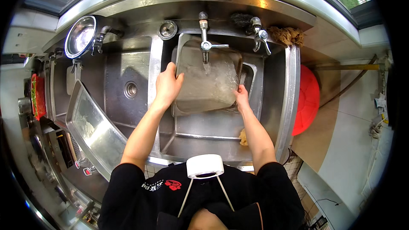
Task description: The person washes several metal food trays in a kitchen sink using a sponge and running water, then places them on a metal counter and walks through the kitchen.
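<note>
Water runs from a chrome tap (206, 47) into a rectangular stainless steel pan (204, 89) inside the right-hand sink basin (204, 150). My left hand (169, 84) grips the pan's left rim, thumb over the edge. On the opposite side my right hand (242, 97) grasps its right edge near the lower corner. The pan sits slightly tilted, with water splashing over its bottom. Beneath it on the right, part of another metal pan (250, 73) shows. A yellowish sponge or scrubber (243, 137) lies on the basin floor, partly hidden by my right forearm.
A second basin with a drain (130, 89) is on the left, with a large metal pan (96, 131) leaning across its front. Behind stand a steel bowl (81, 36), a drain strainer (167, 30), another tap (262, 35) and brown scouring fibre (287, 35). A red round lid (306, 99) is at right.
</note>
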Demonstrator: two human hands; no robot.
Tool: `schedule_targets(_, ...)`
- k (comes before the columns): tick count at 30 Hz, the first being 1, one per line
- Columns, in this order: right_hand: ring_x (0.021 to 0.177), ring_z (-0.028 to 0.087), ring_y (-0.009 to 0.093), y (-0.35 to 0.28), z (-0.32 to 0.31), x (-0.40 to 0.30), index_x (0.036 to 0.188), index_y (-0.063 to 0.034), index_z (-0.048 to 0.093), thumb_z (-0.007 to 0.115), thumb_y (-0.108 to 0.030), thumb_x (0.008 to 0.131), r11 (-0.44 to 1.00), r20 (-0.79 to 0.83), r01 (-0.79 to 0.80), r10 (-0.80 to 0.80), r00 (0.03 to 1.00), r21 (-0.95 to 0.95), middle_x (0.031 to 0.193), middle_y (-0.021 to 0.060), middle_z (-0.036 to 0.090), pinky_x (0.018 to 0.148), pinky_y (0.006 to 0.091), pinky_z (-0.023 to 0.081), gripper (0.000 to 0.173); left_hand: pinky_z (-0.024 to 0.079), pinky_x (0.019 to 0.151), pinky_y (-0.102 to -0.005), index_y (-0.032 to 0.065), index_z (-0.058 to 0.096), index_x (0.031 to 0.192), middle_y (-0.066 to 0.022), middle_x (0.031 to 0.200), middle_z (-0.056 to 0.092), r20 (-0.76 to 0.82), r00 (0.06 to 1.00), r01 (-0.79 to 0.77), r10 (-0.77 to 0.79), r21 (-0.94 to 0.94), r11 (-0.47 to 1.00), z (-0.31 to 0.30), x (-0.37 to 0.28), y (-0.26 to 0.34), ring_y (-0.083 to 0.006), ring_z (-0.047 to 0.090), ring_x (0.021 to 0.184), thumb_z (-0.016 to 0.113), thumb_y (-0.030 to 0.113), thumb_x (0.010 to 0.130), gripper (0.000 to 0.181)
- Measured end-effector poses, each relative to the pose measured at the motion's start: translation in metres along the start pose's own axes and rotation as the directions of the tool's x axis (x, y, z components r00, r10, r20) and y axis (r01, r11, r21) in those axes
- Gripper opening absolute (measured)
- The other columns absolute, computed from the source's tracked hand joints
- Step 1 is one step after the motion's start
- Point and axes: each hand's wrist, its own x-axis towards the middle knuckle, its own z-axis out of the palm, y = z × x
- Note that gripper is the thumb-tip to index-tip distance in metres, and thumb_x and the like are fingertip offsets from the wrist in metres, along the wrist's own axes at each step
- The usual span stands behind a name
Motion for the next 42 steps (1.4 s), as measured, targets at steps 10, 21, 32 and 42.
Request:
schedule_targets(10, 0.062, 0.048, 0.011, -0.105, -0.062, -0.111, 0.078, -0.0003, 0.05, 0.051, 0.002, 0.07, 0.902, -0.116, 0.109, -0.172, 0.978, -0.418, 0.067, 0.0042, 0.052, 0.056, 0.0264, 0.041, 0.009, 0.045, 0.075, -0.044, -0.0018, 0.052, 0.09, -0.0242, 0.086, 0.06, 0.314, 0.918, 0.207, -0.242, 0.14, 0.968, 0.08, -0.018, -0.083, -0.0389, 0.057, 0.087, 0.059, 0.018, 0.068, 0.03)
schedule_targets(21, 0.06, 0.042, 0.013, -0.036, -0.072, -0.125, 0.083, -0.001, 0.042, 0.061, -0.007, 0.076, 0.83, -0.397, 0.298, -0.502, 0.768, -0.471, 0.066, 0.0055, 0.043, 0.055, 0.0277, 0.037, 0.021, 0.044, 0.062, -0.0367, 0.0047, 0.058, 0.08, -0.0133, 0.073, 0.061, 0.143, 0.989, 0.018, 0.044, -0.402, 0.915, 0.162, 0.078, -0.044, -0.0304, 0.058, 0.07, 0.064, 0.025, 0.07, 0.023)
schedule_targets(32, 0.071, 0.046, 0.012, 0.008, 0.011, 0.014, 0.09, -0.0016, 0.048, 0.058, -0.004, 0.078, 0.96, -0.191, 0.228, -0.257, 0.947, -0.16, 0.078, 0.0027, 0.05, 0.065, 0.0251, 0.04, 0.016, 0.039, 0.051, -0.0359, 0.0, 0.045, 0.068, -0.0136, 0.057, 0.05, -0.087, 0.995, -0.054, 0.047, -0.088, 0.995, 0.002, 0.016, -0.022, -0.028, 0.048, 0.052, 0.064, 0.018, 0.073, 0.027)
schedule_targets(42, 0.086, 0.055, 0.016, 0.031, 0.025, -0.021, 0.107, 0.0045, 0.053, 0.059, -0.004, 0.076, 0.959, 0.249, 0.142, -0.08, 0.965, -0.245, 0.097, 0.0106, 0.061, 0.077, 0.0281, 0.044, 0.033, 0.039, 0.048, -0.0321, -0.0003, 0.048, 0.061, -0.0101, 0.052, 0.052, 0.1, 0.995, 0.023, -0.006, -0.17, 0.985, -0.035, -0.017, 0.021, -0.019, 0.051, 0.049, 0.066, 0.026, 0.072, 0.034)
